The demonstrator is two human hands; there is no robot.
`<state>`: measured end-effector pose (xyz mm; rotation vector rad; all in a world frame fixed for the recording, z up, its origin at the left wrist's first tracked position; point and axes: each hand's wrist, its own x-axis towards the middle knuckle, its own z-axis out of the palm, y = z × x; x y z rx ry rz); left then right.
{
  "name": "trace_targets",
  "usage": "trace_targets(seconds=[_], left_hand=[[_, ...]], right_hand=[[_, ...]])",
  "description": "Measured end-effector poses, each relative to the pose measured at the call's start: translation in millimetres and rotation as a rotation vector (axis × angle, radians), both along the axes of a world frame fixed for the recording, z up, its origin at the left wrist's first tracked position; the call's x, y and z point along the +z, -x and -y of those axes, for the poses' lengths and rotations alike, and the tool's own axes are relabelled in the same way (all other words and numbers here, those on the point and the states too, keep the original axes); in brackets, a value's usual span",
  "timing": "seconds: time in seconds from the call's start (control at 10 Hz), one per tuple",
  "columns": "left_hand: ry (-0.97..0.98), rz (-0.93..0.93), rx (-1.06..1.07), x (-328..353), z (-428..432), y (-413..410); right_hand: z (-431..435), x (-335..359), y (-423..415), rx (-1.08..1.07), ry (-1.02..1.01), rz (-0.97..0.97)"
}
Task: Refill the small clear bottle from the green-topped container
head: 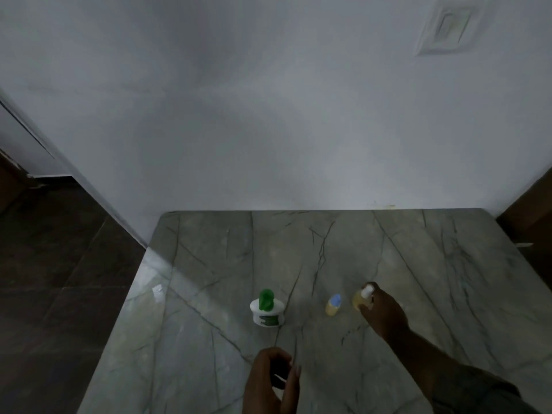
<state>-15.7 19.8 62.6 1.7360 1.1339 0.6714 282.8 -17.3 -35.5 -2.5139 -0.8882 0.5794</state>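
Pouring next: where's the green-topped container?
Head view: the green-topped container stands on the marble table, left of the blue-capped bottle, beyond the left hand.

Dark grey sleeve point(478, 395) on the right arm point(418, 345), ending near the elbow, forearm bare, left wrist point(263, 404) bare.

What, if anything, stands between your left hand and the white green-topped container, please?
Nothing visible: only bare grey marble tabletop lies between the left hand and the white green-topped container; the blue-capped small bottle stands aside.

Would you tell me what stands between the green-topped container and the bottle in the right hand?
The head view shows a small blue-capped bottle there, beside the white-capped bottle the right hand holds.
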Motion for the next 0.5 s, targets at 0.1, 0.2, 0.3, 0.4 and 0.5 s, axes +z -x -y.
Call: trace_targets(seconds=[0.1, 0.2, 0.3, 0.4, 0.5], left_hand=[[0.013, -0.005, 0.013, -7.3, 4.6, 0.5], [0.0, -0.002, 0.01, -7.6, 6.3, -1.8], [-0.015, 0.017, 0.007, -4.3, 3.5, -6.8], [-0.028, 0.045, -0.005, -1.8, -1.0, -11.7], [-0.052, 0.102, -0.007, 3.2, -3.1, -17.3]], right_hand=[[-0.3, 0.4, -1.0, 0.008, 0.008, -0.021], [4.2, 3.8, -0.6, 0.021, 0.02, -0.029], [5.4, 2.6, -2.9, 0.045, 0.029, -0.025], [5.6, 7.0, -3.0, 0.049, 0.057, -0.046], [7.8, -2.6, -4.2, 0.021, -0.02, -0.084]])
